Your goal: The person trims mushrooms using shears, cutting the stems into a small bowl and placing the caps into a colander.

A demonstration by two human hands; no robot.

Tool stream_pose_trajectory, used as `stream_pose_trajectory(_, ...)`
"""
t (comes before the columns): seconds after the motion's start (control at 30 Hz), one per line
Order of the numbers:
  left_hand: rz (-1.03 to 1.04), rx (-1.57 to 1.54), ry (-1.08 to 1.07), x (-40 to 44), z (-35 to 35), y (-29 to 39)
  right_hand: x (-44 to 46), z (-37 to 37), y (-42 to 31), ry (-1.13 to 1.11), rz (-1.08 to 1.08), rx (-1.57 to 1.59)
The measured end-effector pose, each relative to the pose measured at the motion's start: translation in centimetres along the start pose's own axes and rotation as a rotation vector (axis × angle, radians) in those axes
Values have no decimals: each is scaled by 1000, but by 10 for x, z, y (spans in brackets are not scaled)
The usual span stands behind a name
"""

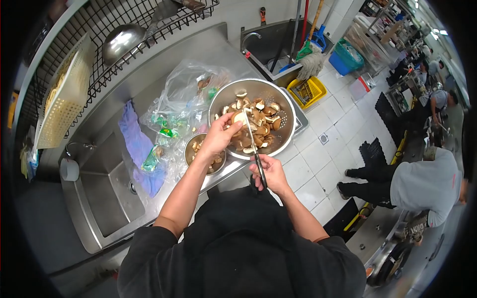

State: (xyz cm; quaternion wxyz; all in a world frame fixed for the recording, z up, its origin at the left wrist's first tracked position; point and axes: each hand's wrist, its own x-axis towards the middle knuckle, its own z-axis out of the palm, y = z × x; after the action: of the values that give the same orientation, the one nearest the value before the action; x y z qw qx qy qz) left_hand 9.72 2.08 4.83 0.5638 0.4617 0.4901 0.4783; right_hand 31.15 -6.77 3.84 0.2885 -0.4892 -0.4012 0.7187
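My left hand (218, 136) pinches a mushroom (238, 118) by its edge, with a pale side showing. In my right hand (271, 174) are black-handled scissors (251, 138), whose blades point away from me and reach up beside the mushroom. Under both hands stands a large steel colander (289, 110) holding many brown mushroom pieces (264, 121) with whitish cut faces. A smaller metal bowl (188, 158) sits to its left, partly hidden by my left forearm, with small mushroom bits inside.
Clear plastic bags (181, 92) and a purple cloth (136, 144) lie on the steel counter, beside a sink (107, 184). A wire rack (107, 22) holds a wok and a cream basket (67, 92). Mops and a yellow bucket (314, 93) stand ahead; people work at right.
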Motion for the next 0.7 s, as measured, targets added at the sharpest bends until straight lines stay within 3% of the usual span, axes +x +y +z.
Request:
stream_pose_trajectory(0.07,-258,-204,-10,-3,-1,4,2,-3,6,38,-59,23)
stream_pose_trajectory(0.33,-151,-22,-68,16,-23,-5,-4,-38,-3,-157,-99,-183)
stream_pose_trajectory(0.57,-47,127,-148,26,-23,8,5,-42,-6,-170,-148,-292)
stream_pose_trajectory(0.7,-23,212,-96,28,-20,12,7,-41,-11,-203,-5,-226)
